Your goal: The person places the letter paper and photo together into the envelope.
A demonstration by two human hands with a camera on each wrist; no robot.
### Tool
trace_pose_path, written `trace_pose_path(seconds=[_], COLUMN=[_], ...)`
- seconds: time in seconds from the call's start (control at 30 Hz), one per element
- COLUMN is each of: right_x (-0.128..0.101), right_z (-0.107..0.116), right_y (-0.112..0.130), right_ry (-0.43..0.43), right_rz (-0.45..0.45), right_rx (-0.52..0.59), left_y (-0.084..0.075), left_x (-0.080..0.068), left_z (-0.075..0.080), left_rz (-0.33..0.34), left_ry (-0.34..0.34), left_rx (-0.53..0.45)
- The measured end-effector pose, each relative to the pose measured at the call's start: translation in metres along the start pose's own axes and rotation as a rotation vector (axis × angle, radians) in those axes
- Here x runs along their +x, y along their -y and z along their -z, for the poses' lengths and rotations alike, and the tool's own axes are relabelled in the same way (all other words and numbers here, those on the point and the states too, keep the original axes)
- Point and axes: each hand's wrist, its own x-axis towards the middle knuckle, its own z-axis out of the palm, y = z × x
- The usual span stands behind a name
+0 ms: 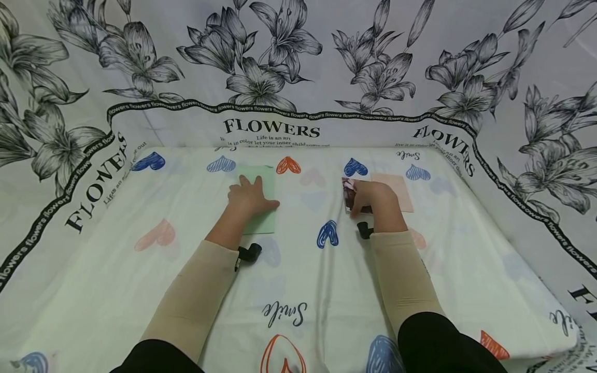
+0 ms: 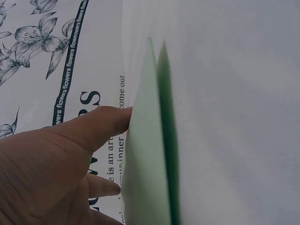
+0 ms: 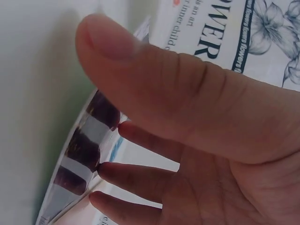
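Green paper [image 1: 261,204] under flat left hand [image 1: 249,198]; right hand [image 1: 373,197] pinching photo packet [image 1: 349,196].

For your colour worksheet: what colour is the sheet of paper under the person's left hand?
Pale green. The sheet of paper under the left hand shows best in the head view.

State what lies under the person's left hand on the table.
A pale green paper sheet lies under the left hand, on the heart-print cloth. The part beneath the palm is hidden.
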Motion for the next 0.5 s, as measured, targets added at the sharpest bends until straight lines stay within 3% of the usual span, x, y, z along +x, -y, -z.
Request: trace_pose_path(seconds=[0.27, 0.5], right_x=[-0.003, -0.014], right_z=[0.002, 0.011], right_y=[-0.003, -0.004], right_ry=[0.009, 0.001], right_rz=[0.0, 0.026], right_rx=[0.005, 0.061], left_y=[-0.001, 0.0], left_x=[0.0, 0.0], left_z=[0.004, 0.006], left_rz=[0.003, 0.007], left_ry=[0.016, -0.016], left_rx=[-0.01, -0.06])
